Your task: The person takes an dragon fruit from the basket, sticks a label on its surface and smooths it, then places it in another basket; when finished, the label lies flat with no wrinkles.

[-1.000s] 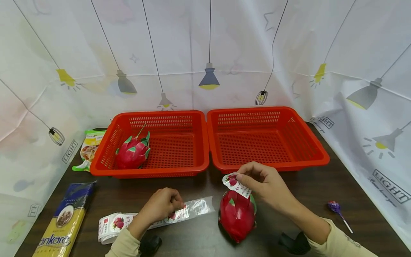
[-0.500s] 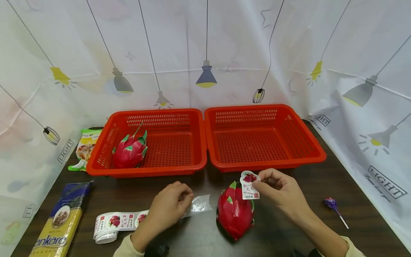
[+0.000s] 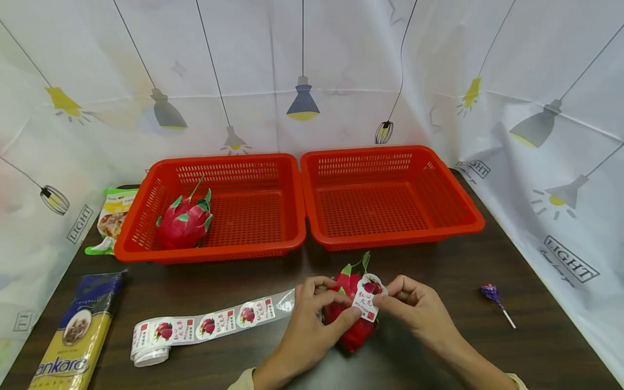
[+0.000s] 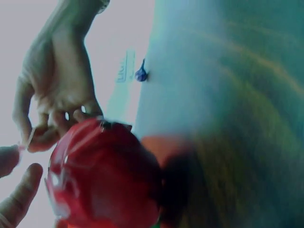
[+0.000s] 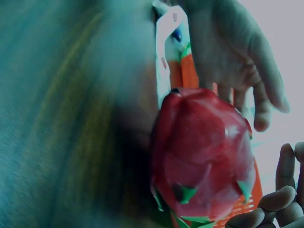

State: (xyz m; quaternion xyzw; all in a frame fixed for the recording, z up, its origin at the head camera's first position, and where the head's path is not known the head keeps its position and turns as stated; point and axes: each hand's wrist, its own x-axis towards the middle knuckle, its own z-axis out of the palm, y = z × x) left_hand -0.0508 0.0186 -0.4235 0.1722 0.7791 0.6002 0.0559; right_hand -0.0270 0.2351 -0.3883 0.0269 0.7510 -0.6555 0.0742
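Note:
A red dragon fruit (image 3: 355, 340) with green-tipped scales stands on the dark table between both hands. My right hand (image 3: 419, 309) pinches the right edge of a white dragon fruit sticker (image 3: 364, 303), held over the fruit's upper front. My left hand (image 3: 312, 319) reaches over the fruit's left side, fingers loosely bent, thumb and forefinger apart near the sticker's left edge. In the left wrist view the fruit (image 4: 104, 180) fills the lower middle, the right hand (image 4: 61, 80) beyond it. The right wrist view has the fruit (image 5: 204, 152) below the left hand (image 5: 232, 52).
A sticker roll (image 3: 151, 355) lies left, its strip of stickers (image 3: 209, 325) unrolled toward the left hand. Behind stand two red baskets (image 3: 209, 253) (image 3: 400, 236); the left one holds another dragon fruit (image 3: 182, 225). A pasta packet (image 3: 73, 336), a food bag (image 3: 114, 216) and a lollipop (image 3: 492, 295) lie around.
The left hand has left the sticker strip and moved right to the fruit. The right hand has turned the sticker and brought it down against the fruit's front in view.

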